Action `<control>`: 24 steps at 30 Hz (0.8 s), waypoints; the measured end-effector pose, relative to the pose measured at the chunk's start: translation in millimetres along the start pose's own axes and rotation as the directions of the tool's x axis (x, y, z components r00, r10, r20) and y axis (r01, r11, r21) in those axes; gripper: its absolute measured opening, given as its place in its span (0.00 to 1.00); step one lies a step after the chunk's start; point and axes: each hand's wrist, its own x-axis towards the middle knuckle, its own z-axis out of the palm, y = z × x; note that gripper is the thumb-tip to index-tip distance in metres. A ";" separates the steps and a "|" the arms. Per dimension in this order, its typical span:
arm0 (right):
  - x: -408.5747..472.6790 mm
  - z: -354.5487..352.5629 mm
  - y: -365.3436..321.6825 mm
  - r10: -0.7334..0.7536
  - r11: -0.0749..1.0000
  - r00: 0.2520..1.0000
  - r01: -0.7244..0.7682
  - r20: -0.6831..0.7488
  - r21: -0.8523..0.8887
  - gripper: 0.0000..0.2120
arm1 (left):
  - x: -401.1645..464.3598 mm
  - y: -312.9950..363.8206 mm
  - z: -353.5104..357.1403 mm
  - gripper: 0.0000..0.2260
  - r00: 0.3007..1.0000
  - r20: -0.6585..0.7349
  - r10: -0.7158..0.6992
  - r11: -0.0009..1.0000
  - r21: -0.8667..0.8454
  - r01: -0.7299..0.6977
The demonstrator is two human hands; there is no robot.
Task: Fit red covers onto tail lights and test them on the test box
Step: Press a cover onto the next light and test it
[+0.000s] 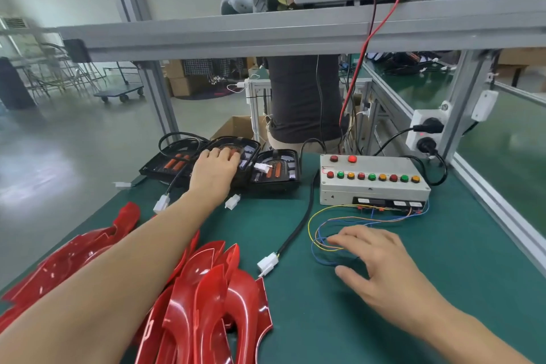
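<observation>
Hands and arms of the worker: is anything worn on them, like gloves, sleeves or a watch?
Nothing shows. The left hand and right hand are bare, with no gloves, rings or watch. Both forearms are uncovered right to the picture's edge; no sleeve is in view.

My left arm stretched bare from seven o'clock toward twelve, forearm long and nearly straight, wrist level. The left hand (217, 165) lay palm down at the far end of its reach, fingers together and bent slightly over at the tips. My right arm came in from five o'clock, pointing toward ten. The right hand (375, 260) hung palm down just above the surface, fingers spread and loosely curved, thumb out toward nine.
</observation>
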 end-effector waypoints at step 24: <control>33.6 -47.5 -43.8 0.295 -0.105 0.954 -0.033 0.063 0.994 0.24 | -91.1 95.6 -129.3 0.14 0.546 -0.820 0.174 0.817 -0.189 -0.544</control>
